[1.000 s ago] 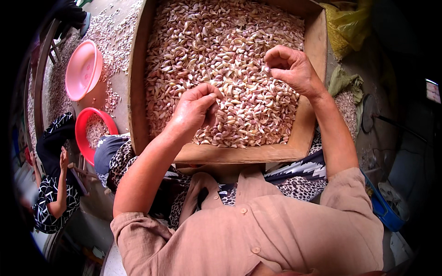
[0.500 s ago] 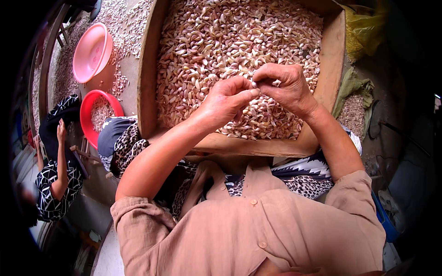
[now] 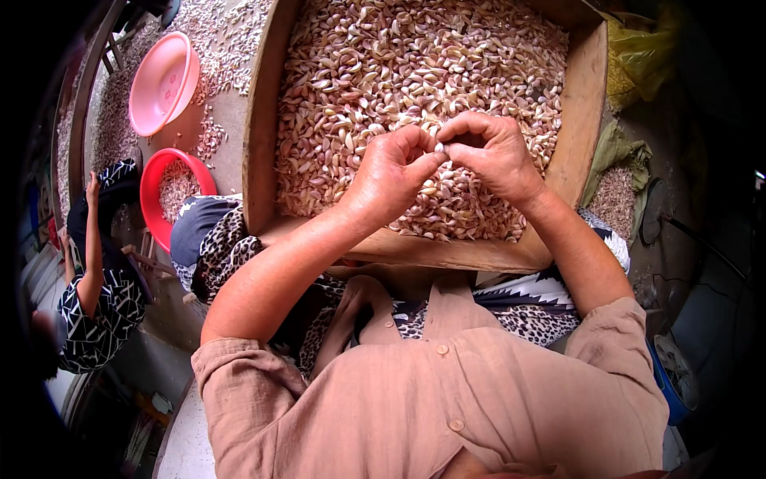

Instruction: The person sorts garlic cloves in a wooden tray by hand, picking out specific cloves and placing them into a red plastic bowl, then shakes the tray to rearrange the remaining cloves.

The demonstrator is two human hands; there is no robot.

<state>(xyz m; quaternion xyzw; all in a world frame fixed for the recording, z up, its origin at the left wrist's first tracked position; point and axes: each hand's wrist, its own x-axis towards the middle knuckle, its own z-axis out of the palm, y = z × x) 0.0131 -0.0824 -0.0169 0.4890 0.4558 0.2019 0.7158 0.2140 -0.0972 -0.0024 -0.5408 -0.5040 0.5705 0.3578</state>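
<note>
Both my hands meet above a heap of garlic cloves point(image 3: 351, 104) that fills a wooden tray point(image 3: 586, 104). Between the fingertips is a small pale garlic clove point(image 3: 439, 148). My left hand point(image 3: 395, 172) pinches it from the left with thumb and forefinger. From the right, my right hand point(image 3: 499, 160) pinches the same clove, its other fingers curled under. The fingers cover much of the clove, so its peel cannot be made out.
At the left stand a pink basin point(image 3: 165, 84) and a red basin point(image 3: 159, 219) holding cloves. Another person point(image 3: 100, 303) in black-and-white patterned clothes sits farther left. Loose cloves lie on the floor point(image 3: 227, 136). A yellow sack point(image 3: 638, 60) and a green sack point(image 3: 622, 160) stand right of the tray.
My fingertips have shifted slightly, and the pale clove between them shows more plainly. The other person's arm at the left has risen. The whole view has moved a little.
</note>
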